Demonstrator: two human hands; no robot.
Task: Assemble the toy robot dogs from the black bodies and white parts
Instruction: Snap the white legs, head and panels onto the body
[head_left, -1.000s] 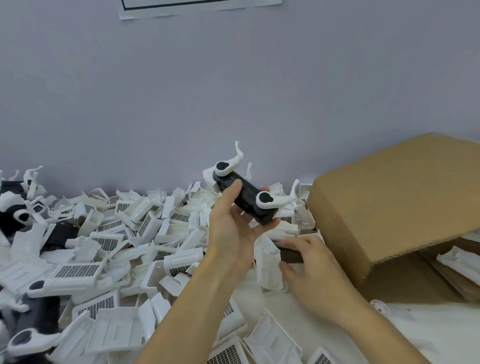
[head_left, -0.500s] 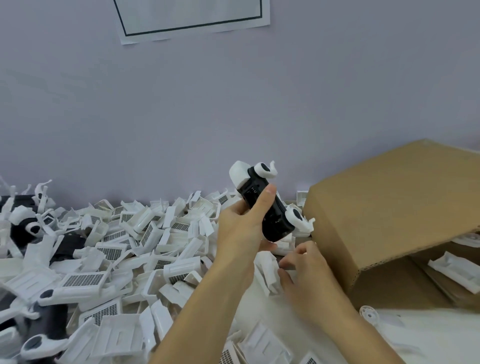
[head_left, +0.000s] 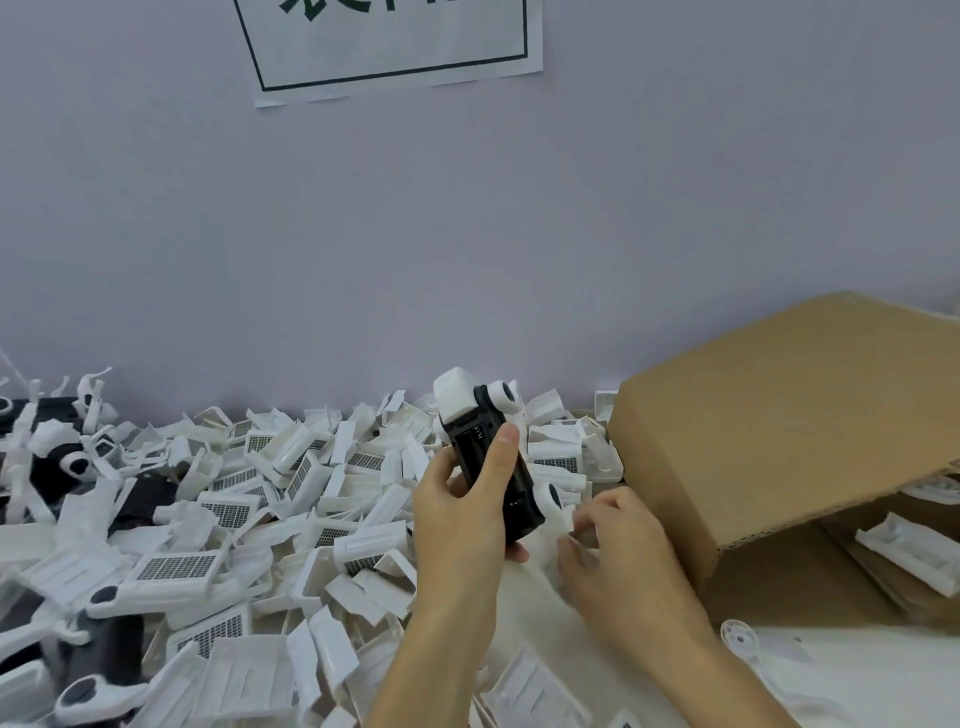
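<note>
My left hand (head_left: 462, 525) grips a black robot dog body (head_left: 491, 462) near the middle of the view, held almost upright with its underside toward me. A white head piece (head_left: 453, 396) caps its top end, and white leg joints show on its right side. My right hand (head_left: 618, 551) is low beside the body's bottom end, fingers curled around a small white part (head_left: 581, 525) that is mostly hidden. A large heap of white parts (head_left: 249, 499) with grid panels covers the table on the left.
An open cardboard box (head_left: 789, 415) lies on its side at the right, with white parts (head_left: 904, 556) inside. Dark assembled bodies (head_left: 62, 467) lie at the far left. A small white round piece (head_left: 740, 636) sits on the table by my right forearm. A wall stands close behind.
My left hand has turned the black body from lying slantwise to nearly upright. My right hand has lifted off the pile with a small white part and come closer to the body's lower end.
</note>
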